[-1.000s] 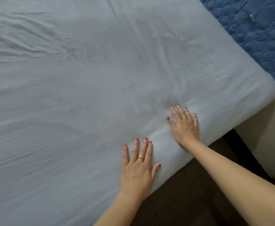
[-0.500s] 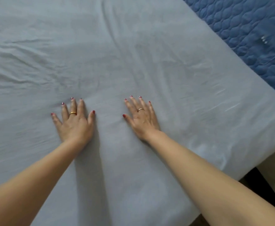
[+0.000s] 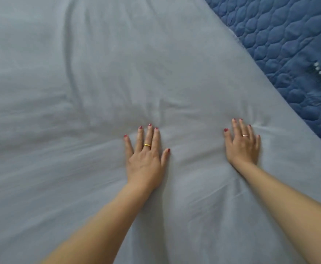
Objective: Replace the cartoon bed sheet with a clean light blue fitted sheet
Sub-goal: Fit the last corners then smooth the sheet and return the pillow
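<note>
Light blue fitted sheet [image 3: 102,77]: spread over the bed, filling most of the frame, creased. Left hand [image 3: 146,159], centre: flat on sheet, fingers straight, apart, 1 gold ring. Right hand [image 3: 243,147], right of centre: likewise flat, 1 ring. Quilted blue mattress pad [image 3: 292,46]: uncovered, upper right.

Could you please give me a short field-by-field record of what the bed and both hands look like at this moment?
surface: light blue fitted sheet spread over the bed, with creases
left hand: left hand flat on the sheet, palm down, fingers straight and spread
right hand: right hand flat on the sheet, fingers straight, nearer the sheet's right edge
rings: one ring on each hand
wrinkles: small folds bunch just ahead of both sets of fingertips
beyond the sheet: dark blue quilted cover at upper right
cartoon sheet: not in view
</note>
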